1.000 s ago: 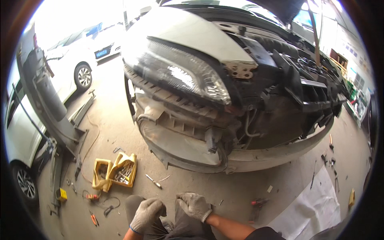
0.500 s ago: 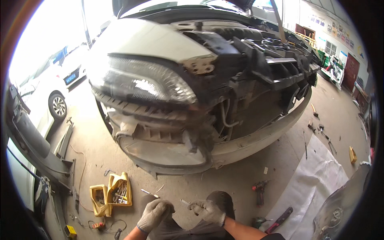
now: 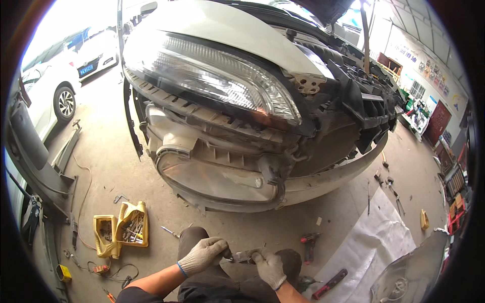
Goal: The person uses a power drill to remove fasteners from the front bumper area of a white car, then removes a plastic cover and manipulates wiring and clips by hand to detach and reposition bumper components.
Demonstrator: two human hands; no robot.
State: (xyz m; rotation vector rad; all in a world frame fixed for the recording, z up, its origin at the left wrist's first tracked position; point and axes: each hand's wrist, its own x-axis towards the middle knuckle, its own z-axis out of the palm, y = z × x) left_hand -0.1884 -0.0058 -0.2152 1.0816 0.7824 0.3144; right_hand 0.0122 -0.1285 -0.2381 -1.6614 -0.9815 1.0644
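Both my hands wear light grey work gloves and meet just above my knees. My left hand (image 3: 203,255) pinches the near end of a small metal tool (image 3: 243,256). My right hand (image 3: 269,268) grips the other end of that tool. Right in front of me stands a white car with its bumper off: a large headlight (image 3: 212,76), a black plastic carrier (image 3: 227,126) and a bare lower bumper beam (image 3: 323,177).
Two cut-open yellow jugs (image 3: 121,230) filled with screws and bits stand on the concrete to my left. A screwdriver (image 3: 170,232) lies near them. A red cordless driver (image 3: 309,245), a red-handled tool (image 3: 331,283) and a white sheet (image 3: 374,237) lie to the right. A detached bumper (image 3: 30,151) leans at left.
My view has dropped and moved closer to the car front, which now fills the picture. My hands stay together on the small tool.
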